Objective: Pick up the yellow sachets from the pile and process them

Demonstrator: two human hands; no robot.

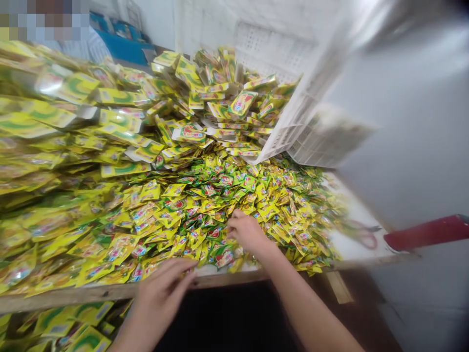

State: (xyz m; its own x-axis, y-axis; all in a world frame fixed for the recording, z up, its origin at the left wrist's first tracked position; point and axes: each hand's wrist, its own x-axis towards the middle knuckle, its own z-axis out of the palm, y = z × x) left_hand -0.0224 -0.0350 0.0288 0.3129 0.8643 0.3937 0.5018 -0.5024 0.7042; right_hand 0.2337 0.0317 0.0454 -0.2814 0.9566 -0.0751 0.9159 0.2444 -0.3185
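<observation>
My left hand [163, 291] is at the front edge of the table, its fingers curled toward the thumb. A small bit of colour shows between them, too blurred to name. Farther in, my right hand [246, 233] reaches over a heap of small yellow and green sachets [220, 195], its fingers bent inward against the heap. Whatever those fingertips hold is hidden. Just below the right hand, a green sachet with a red picture [223, 256] lies by the table edge.
Yellow open-ended cartons [190, 134] pile up behind and to the left. A white plastic crate [282, 134] leans over the heap. Scissors [362, 234] and a dark red object [428, 233] are at the right. More yellow packs [69, 325] lie below the table. A person [90, 46] is behind.
</observation>
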